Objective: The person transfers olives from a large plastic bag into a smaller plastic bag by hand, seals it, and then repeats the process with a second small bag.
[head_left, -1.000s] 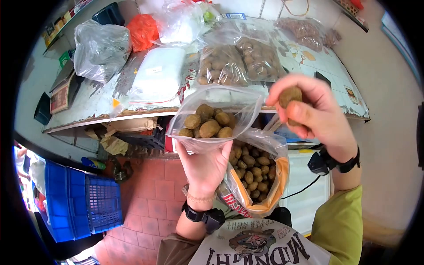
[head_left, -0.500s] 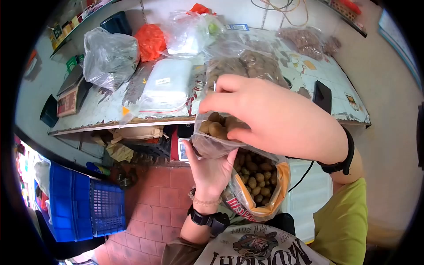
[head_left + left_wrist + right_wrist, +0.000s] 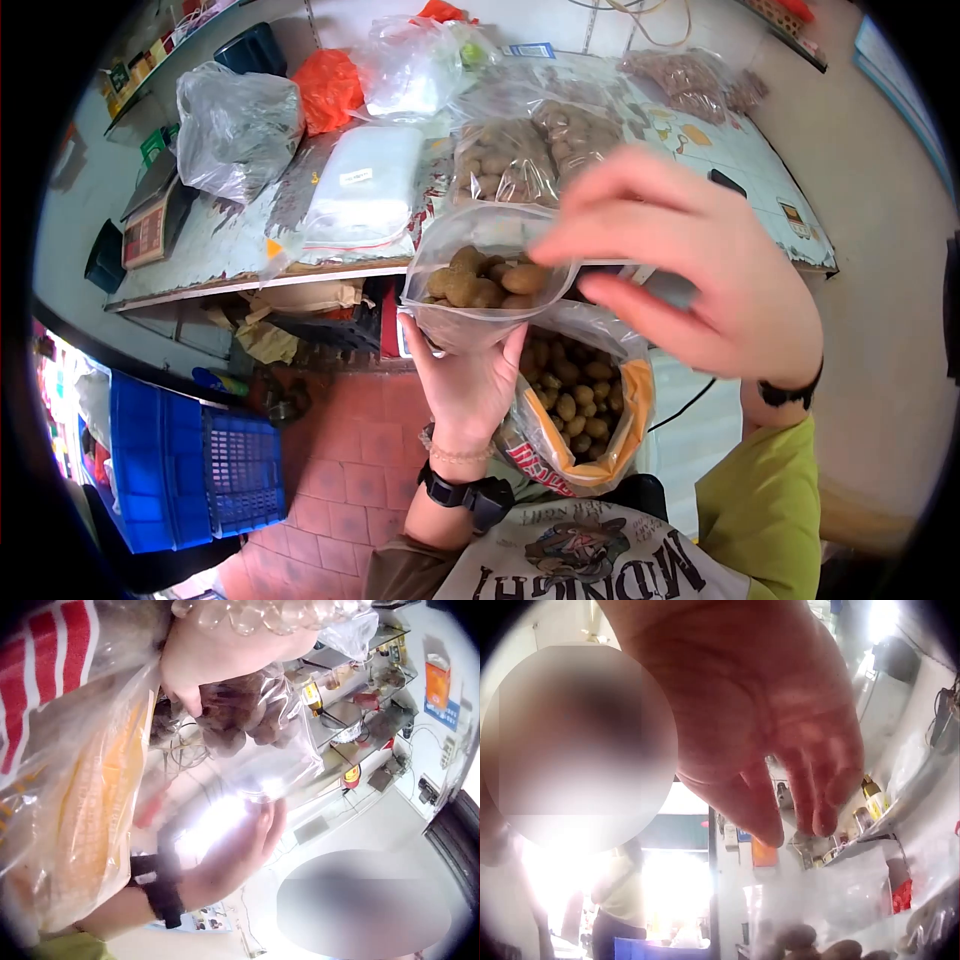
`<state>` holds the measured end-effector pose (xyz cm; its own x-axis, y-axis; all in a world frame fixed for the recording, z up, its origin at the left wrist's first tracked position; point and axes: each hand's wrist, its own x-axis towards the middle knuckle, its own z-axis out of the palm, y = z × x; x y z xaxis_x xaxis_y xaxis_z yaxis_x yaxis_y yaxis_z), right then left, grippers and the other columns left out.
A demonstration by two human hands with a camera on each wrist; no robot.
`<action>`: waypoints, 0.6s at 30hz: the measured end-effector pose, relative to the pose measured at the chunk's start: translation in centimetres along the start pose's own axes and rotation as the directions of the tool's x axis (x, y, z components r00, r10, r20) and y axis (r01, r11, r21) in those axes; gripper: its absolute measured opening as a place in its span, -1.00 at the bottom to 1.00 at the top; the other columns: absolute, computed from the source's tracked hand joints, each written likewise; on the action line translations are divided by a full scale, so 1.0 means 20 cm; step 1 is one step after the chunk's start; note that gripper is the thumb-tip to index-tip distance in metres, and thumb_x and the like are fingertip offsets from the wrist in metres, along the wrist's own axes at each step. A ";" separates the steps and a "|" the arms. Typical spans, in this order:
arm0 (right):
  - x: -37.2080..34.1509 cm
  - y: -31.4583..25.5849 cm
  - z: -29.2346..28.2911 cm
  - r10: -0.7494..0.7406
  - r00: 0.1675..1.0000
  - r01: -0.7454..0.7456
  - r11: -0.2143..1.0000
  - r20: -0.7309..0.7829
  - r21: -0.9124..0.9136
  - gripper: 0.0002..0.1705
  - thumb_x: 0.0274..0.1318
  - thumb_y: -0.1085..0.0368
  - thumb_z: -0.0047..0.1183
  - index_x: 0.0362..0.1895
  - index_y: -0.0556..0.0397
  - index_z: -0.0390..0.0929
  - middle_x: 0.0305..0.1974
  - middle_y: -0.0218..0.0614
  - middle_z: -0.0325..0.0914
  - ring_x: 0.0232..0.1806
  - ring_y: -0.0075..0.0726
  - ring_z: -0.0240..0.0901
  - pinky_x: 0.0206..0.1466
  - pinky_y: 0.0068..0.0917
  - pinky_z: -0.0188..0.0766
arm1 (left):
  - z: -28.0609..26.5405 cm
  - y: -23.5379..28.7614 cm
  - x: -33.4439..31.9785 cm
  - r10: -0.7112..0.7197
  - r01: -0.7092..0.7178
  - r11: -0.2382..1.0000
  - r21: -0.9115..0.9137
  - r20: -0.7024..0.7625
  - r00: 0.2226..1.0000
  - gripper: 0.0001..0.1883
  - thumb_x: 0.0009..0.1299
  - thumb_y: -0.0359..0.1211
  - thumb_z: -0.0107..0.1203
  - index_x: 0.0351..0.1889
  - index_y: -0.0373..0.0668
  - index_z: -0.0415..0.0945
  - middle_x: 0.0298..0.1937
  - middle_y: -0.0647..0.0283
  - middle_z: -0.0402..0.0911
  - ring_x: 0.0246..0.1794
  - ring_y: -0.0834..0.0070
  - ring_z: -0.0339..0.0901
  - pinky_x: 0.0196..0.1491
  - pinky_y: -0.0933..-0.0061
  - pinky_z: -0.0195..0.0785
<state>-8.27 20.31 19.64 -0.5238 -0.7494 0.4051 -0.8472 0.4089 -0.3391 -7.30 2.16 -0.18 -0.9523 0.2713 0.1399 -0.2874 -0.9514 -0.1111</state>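
A clear zip bag [image 3: 480, 325] holding several brown, potato-like pieces [image 3: 470, 285] is held up from below by my left hand [image 3: 468, 390], its fingers and thumb around the base. In the left wrist view the left hand [image 3: 232, 649] grips the filled bag [image 3: 255, 709]. My right hand [image 3: 690, 265] is at the right side of the bag's mouth, fingers apart and nothing visible between them; the right wrist view shows this hand [image 3: 757, 712] with loose, extended fingers. Below stands a larger orange-edged sack [image 3: 632, 415] of the same brown pieces.
Two filled clear bags [image 3: 500, 160] lie on the worn counter [image 3: 240, 240], beside a stack of flat plastic bags [image 3: 368, 180]. A grey bag [image 3: 238, 130], a red bag [image 3: 328, 90] and a scale [image 3: 148, 232] stand left. Blue crates [image 3: 160, 450] are on the floor.
The right hand brought brown pieces from the right to the small bag and let them go, then drew back rightward from over its mouth. The left hand still supports the bag.
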 end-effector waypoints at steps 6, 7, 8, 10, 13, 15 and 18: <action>-0.27 -0.11 0.12 0.270 0.815 -0.304 0.952 0.512 -0.018 -0.53 -0.06 0.33 0.27 0.00 0.14 0.50 -0.13 -0.11 0.45 -0.20 -0.02 0.51 -0.17 -0.28 0.49 | 0.03 -0.02 0.00 0.040 -0.039 0.999 0.025 -0.060 0.997 -0.21 0.45 0.08 -0.01 0.51 -0.10 -0.02 0.55 0.13 -0.03 0.54 -0.04 -0.11 0.53 -0.11 -0.08; -0.30 -0.08 0.20 0.328 0.734 -0.313 0.941 0.595 -0.133 -0.49 -0.05 0.25 0.28 0.00 0.15 0.44 -0.20 -0.09 0.42 -0.23 -0.01 0.50 -0.24 -0.30 0.49 | 0.04 -0.02 0.01 0.045 -0.043 0.999 0.023 -0.072 0.996 -0.20 0.45 0.06 0.00 0.51 -0.12 -0.02 0.55 0.12 -0.02 0.54 -0.06 -0.13 0.54 -0.12 -0.11; -0.33 -0.04 0.28 0.333 0.732 -0.320 0.938 0.594 -0.131 -0.49 -0.05 0.25 0.28 0.00 0.15 0.44 -0.20 -0.09 0.42 -0.23 -0.01 0.50 -0.24 -0.30 0.49 | 0.04 -0.02 0.01 0.039 -0.037 0.999 0.023 -0.076 0.996 -0.20 0.45 0.06 0.00 0.51 -0.12 -0.02 0.55 0.12 -0.02 0.54 -0.06 -0.13 0.54 -0.12 -0.11; -0.39 0.04 0.44 0.254 0.868 -0.206 0.966 0.426 -0.156 -0.22 -0.14 0.12 0.36 0.14 0.21 0.33 -0.07 -0.01 0.40 -0.06 0.04 0.47 -0.14 -0.21 0.49 | 0.03 -0.02 0.02 0.066 -0.059 0.994 0.088 -0.077 0.995 -0.20 0.45 0.06 -0.01 0.51 -0.14 -0.03 0.55 0.10 -0.03 0.55 -0.05 -0.16 0.54 -0.13 -0.12; -0.43 0.07 0.56 0.177 0.909 -0.090 0.967 0.377 -0.238 -0.04 -0.25 0.03 0.41 0.23 0.18 0.27 0.04 0.02 0.35 0.05 0.07 0.40 -0.07 -0.10 0.45 | 0.04 -0.03 0.01 0.031 -0.030 0.999 0.021 -0.061 0.998 -0.20 0.45 0.07 -0.02 0.51 -0.15 -0.03 0.55 0.09 -0.04 0.55 -0.06 -0.17 0.54 -0.15 -0.13; -0.45 0.08 0.59 0.174 0.917 -0.093 0.968 0.359 -0.232 -0.01 -0.28 0.01 0.42 0.26 0.14 0.26 0.04 0.00 0.36 0.04 0.06 0.39 -0.05 -0.10 0.44 | 0.02 -0.02 0.00 0.020 -0.020 1.000 0.008 -0.057 0.998 -0.19 0.44 0.08 -0.01 0.51 -0.15 -0.04 0.55 0.08 -0.05 0.55 -0.09 -0.18 0.54 -0.16 -0.14; -0.45 0.09 0.58 0.210 0.883 -0.125 0.967 0.420 -0.220 0.00 -0.31 -0.01 0.41 0.27 0.06 0.27 0.04 -0.05 0.39 0.02 0.04 0.40 -0.07 -0.12 0.45 | 0.04 -0.03 0.00 0.045 -0.044 0.999 0.027 -0.068 0.997 -0.17 0.43 0.08 0.00 0.51 -0.16 -0.04 0.55 0.05 -0.06 0.54 -0.15 -0.20 0.53 -0.16 -0.13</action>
<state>-4.16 21.70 5.49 -0.6032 -0.7945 -0.0698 -0.7735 0.6041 -0.1919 -7.07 2.71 0.60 -0.9691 0.2370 0.0679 -0.2426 -0.9659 -0.0903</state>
